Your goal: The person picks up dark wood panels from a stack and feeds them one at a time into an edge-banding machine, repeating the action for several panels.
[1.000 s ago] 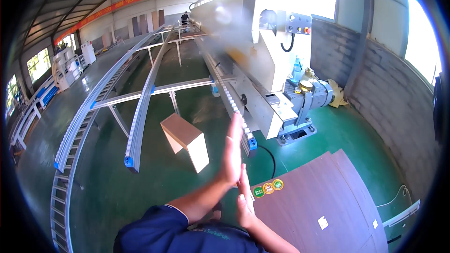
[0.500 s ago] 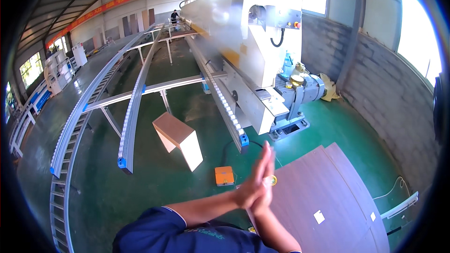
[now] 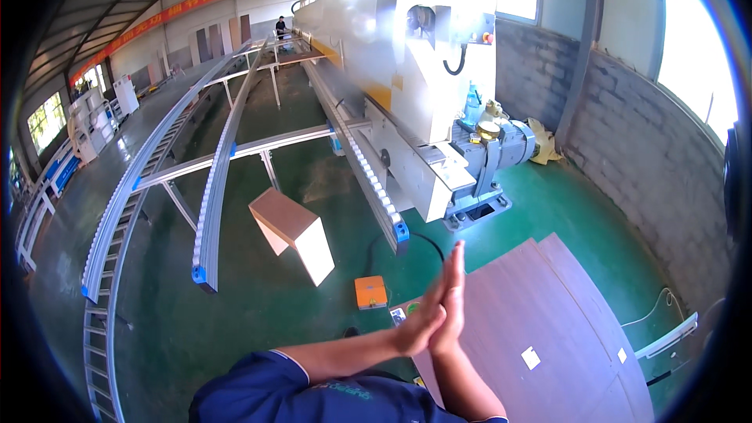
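Observation:
My left hand and my right hand are pressed palm to palm in front of me, fingers straight and pointing up and away. I see nothing held in either one, though the palms themselves are hidden. Nearest to them, on the right, lies a stack of brown panels with small white labels on top. Something green and a white label with dark print lie at the panels' left corner, partly behind my left hand. An orange box stands on the floor beyond my left wrist.
Roller rails run away from me on the left, joined by a crossbar. A brown board stool stands between the rails. A large white machine with a grey motor fills the centre right. Far off, a person stands.
The view has turned slightly, so the scene sits a little further left. My hands remain together, and the label at the panels' corner now shows beside them.

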{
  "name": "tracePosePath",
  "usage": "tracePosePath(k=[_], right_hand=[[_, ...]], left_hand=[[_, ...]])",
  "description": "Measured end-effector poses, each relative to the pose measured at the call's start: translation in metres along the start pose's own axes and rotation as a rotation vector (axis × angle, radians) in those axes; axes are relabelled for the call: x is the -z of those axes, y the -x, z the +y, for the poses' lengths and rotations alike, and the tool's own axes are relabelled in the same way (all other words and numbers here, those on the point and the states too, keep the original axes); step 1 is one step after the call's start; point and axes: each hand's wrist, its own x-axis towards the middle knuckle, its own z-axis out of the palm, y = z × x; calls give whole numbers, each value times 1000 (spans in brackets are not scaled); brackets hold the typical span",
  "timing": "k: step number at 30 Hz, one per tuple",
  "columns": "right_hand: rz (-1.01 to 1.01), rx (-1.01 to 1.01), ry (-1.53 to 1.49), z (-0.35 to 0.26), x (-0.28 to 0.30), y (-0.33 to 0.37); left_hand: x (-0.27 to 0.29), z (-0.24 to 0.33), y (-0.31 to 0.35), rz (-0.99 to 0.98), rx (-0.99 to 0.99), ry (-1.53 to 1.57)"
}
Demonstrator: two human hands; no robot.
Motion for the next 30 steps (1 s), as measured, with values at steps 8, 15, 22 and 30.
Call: tracePosePath(k=[8,15,22,30], right_hand=[[-124,-33,-57,2,-21,23],[-4,-55,-3,0,-3,10],[-183,-7,-9,-8,-35,31],[7,-7,-19,1,-5,11]], left_hand=[[22,14,-19,119,-93,4],[-4,4,3,-9,-63,-13],[22,2,-10,116,-44,1],[-4,15,2,-6,-45,-82]])
